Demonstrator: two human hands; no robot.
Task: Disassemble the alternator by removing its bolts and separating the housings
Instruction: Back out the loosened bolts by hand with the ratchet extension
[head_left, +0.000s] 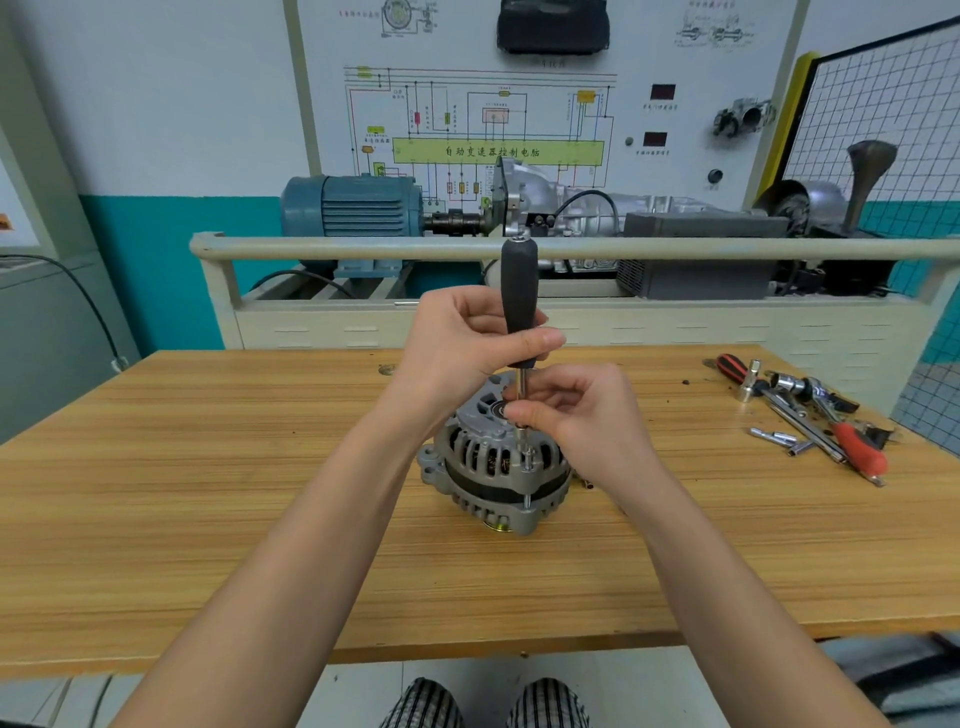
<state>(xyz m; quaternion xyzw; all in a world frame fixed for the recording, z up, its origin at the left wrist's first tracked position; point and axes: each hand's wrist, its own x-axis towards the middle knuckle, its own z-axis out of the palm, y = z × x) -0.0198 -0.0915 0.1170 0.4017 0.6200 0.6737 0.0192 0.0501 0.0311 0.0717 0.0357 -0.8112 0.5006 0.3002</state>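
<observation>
Left hand (467, 343) was wrapped round the black handle of the driver (518, 301), thumb across the front at the lower end. Right hand (576, 410) pinched the steel shaft just under the handle, fingers curled in, steadying it. Both hands were closed on the same tool.

Alternator (493, 467) sat upright on the wooden table (208, 493), roughly mid-table, directly below the hands at 6 o'clock from the grip. Housings were not yet separated; the dark band between them looked closed all round.

Key relation: the driver's long axis ran near vertical, 12 to 6, and its tip came down onto a bolt (527, 457) on the near rim of the upper housing. That bolt's shank showed again lower down, crossing the dark band into the lower housing lug, so bolt axis and tool axis looked in line. Right hand was the nearer one to the bolt; left was higher up for torque.

My read: this bolt was being undone, job early to mid. Risk was the tip tilting off the head if the shaft leaned.

Loose sockets and ratchets (810, 415) lay at 3 o'clock, well apart from the alternator.
</observation>
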